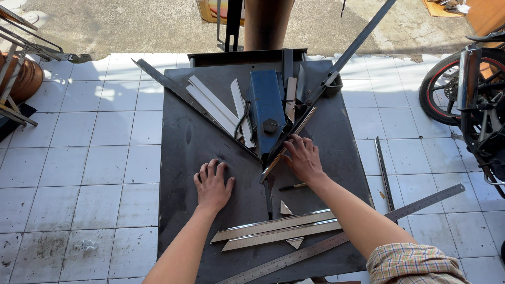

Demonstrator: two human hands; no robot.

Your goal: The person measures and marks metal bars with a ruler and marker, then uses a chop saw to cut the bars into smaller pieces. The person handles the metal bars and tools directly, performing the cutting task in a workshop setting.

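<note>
head view: two bare hands rest on a dark steel work table (pixel 184 158) set on a white tiled floor (pixel 79 158). the left hand (pixel 213 184) lies flat and released, fingers spread, palm down on the bare table top, holding nothing. the right hand (pixel 303 158) presses down on a slim metal strip (pixel 286 147) that runs diagonally under the blade of a blue cutting tool (pixel 266 113); the fingers curl over the strip, though how firmly they grip cannot be told. the strip lies in the middle of the table, its lower end pointing between the two hands.

counted on the table: one blue cutter, two long angled guide bars (pixel 173 87) forming a v, about four pale offcut strips (pixel 213 105) stacked left of the cutter, two long mitred aluminium profiles (pixel 273 231) lying side by side near the front edge, two small triangular offcuts (pixel 285 209), one pen (pixel 292 186) just beside the right wrist, and one long steel ruler (pixel 315 250) slanting across the front corner under the right forearm. a second ruler (pixel 384 173) lies on the tiles to the right.

around it: a motorcycle wheel (pixel 447 89) at the right edge, a metal rack (pixel 21 58) at the left. the right forearm, in a checked sleeve (pixel 415 263), hides part of the profiles and ruler.
</note>
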